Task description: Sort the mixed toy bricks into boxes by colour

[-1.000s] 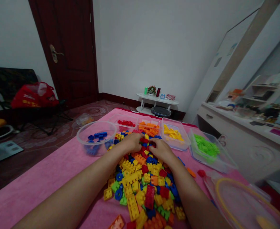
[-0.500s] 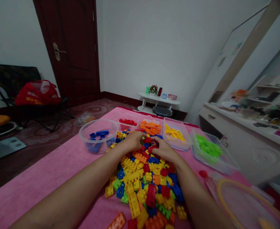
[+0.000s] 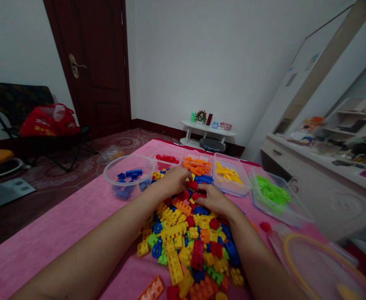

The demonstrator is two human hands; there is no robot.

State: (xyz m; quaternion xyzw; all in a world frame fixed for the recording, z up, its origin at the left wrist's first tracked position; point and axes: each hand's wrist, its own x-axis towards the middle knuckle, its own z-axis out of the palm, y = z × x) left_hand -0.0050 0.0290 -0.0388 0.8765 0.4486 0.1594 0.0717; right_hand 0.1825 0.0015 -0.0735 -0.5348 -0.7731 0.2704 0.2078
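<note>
The left hand [image 3: 177, 181] shifts toward the pink surface's [image 3: 70, 218] far edge, the right hand [image 3: 216, 201] eases back, so more blue bricks [image 3: 204, 179] show (either grip: I cannot tell).

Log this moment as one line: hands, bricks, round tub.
left hand: at pile, grip unclear | right hand: at pile, grip unclear | red brick: between hands | round tub: blue bricks

Dim, cool, mostly even light, its source out of view; soft shadow dulls the pink cloth [image 3: 61, 216] beside the brick pile [image 3: 174, 231], toward the near edge; past the cloth's right edge, the cabinet [image 3: 320, 183] leans with wide-angle distortion, its clutter [image 3: 345, 155] blurred.
</note>
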